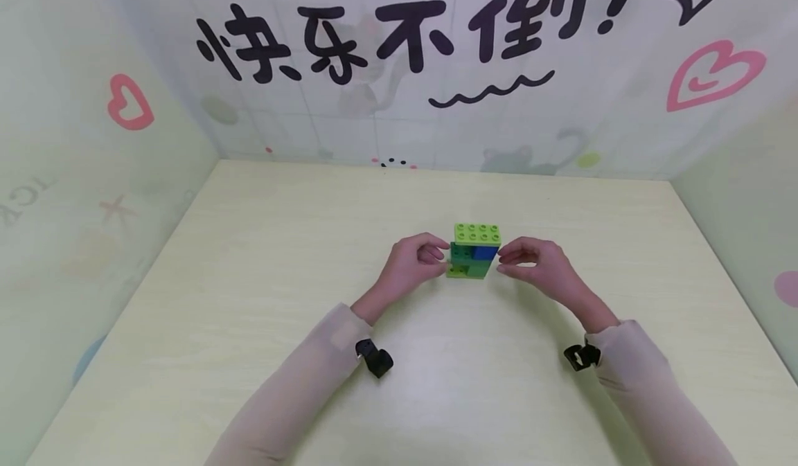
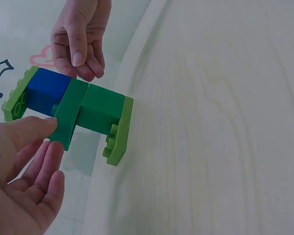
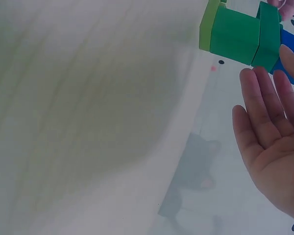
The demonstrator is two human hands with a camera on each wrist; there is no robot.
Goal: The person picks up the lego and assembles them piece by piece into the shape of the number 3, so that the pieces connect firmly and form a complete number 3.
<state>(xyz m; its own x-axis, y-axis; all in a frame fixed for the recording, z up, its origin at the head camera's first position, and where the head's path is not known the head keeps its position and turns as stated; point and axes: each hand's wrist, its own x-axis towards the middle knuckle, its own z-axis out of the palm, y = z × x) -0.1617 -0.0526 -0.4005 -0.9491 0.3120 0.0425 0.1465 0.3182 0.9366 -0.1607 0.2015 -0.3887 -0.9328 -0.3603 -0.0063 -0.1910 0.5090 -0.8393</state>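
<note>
Brick stack (image 1: 475, 253): a small tower of studded plastic bricks standing upright on the pale wooden table (image 1: 262, 258), near its middle and between my two hands; composition, bottom to top: a light green plate as base, a dark green block, a thin dark green layer, a blue brick (image 2: 47, 92) beside dark green, and a light green studded plate (image 1: 477, 233) as cap; the wide base plate sits flat on the table, which I judge is what lets the tower stand unsupported.

Left hand (image 1: 416, 261): at the stack's left side, fingers loosely extended; in the left wrist view the thumb tip just touches the edge of the thin dark green layer (image 2: 68, 120); nothing is clasped, the hand is relaxed, likely steadying rather than lifting; wrist low, forearm angled in from the lower left.

Right hand (image 1: 537, 264): just beside the stack's right side; fingers straight and palm bare in the right wrist view, fingertips (image 3: 264, 83) near the dark green block (image 3: 234, 38); whether they touch it I cannot tell; it holds nothing; forearm angled in from the lower right.

Surround: printed wall panels with black characters (image 1: 386, 37) and pink hearts (image 1: 711, 71).
</note>
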